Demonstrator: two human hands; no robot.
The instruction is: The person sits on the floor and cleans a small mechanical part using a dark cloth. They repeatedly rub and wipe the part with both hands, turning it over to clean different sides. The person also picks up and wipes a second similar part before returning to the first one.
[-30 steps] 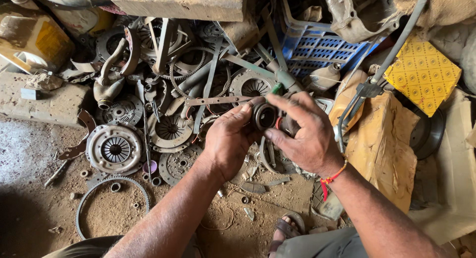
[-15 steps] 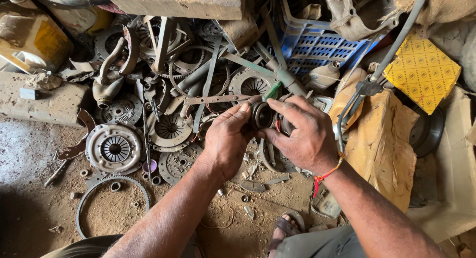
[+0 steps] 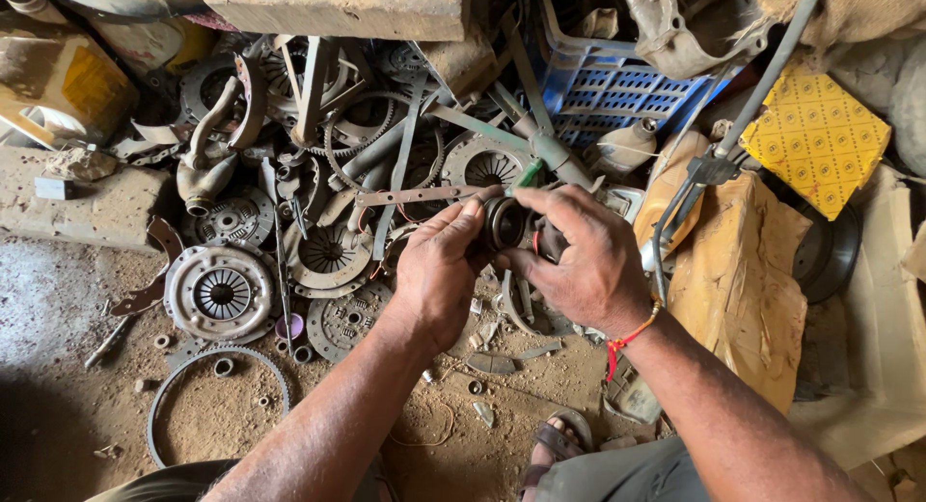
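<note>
Both hands hold one small round bearing-like metal part above a pile of scrap parts. My left hand grips its left side with fingertips on the rim. My right hand wraps its right side, thumb under the ring, and wears a red thread at the wrist. The part's dark hollow centre faces up; its right half is hidden under my fingers. A green-tipped piece pokes out just above it.
A round clutch plate and a toothed ring gear lie on the dirt floor at left. A blue plastic crate, a yellow patterned box and torn cardboard are at right. A sandalled foot is below.
Both hands have drawn slightly left and closer together around the round part; my right fingers have curled tighter over it. The pile around them has not moved.
</note>
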